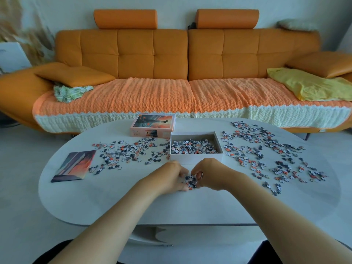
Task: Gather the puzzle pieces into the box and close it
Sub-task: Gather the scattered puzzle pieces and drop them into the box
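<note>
White table (pixel 106 202): left hand (pixel 172 176) and right hand (pixel 211 173) curl their fingers around a pile of pieces (pixel 190 181); the open box (pixel 196 155) sits just above, frame centre.

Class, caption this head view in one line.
Left hand and right hand cup a pile of puzzle pieces before the open box.

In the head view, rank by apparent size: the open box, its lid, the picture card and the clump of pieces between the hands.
1. open box
2. lid and picture card: look about alike, lid farther off, so not ranked
3. clump of pieces
</note>
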